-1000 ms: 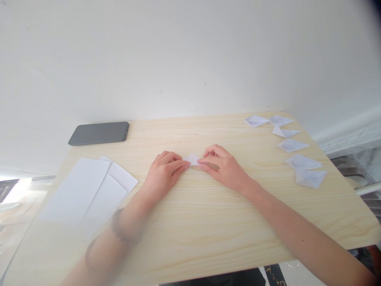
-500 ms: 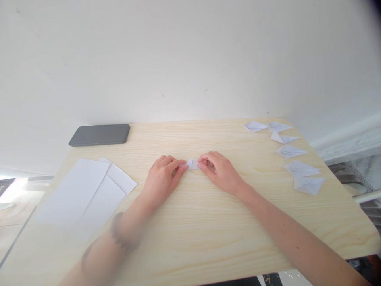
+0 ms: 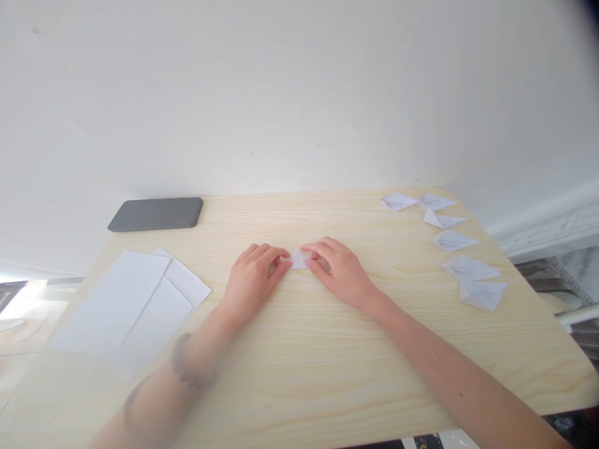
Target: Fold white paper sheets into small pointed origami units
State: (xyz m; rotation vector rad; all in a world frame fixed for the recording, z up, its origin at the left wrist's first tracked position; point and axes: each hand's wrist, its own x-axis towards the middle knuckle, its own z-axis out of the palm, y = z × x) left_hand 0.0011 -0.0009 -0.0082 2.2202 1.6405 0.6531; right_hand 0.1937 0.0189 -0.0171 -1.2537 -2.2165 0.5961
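Note:
A small folded piece of white paper point(image 3: 298, 260) lies low over the middle of the table, between my two hands. My left hand point(image 3: 255, 274) pinches its left end between thumb and fingers. At its right end is my right hand point(image 3: 334, 268), thumb tip against the paper and index finger reaching over its top corner. The paper's shape is a low triangle with a crease near the middle; both its ends are partly covered by my fingertips. A dark bracelet point(image 3: 182, 362) circles my left wrist, blurred.
White paper sheets point(image 3: 126, 293) lie overlapping on the left. Behind them a dark phone point(image 3: 156, 214) rests near the wall point(image 3: 290, 93). Several folded white paper pieces point(image 3: 453, 241) are lined up along the right side of the wooden table point(image 3: 299, 362).
My right index finger has lifted from the paper's right end toward its top corner, opening a gap to the thumb. My left hand keeps its pinch. The view has shifted slightly.

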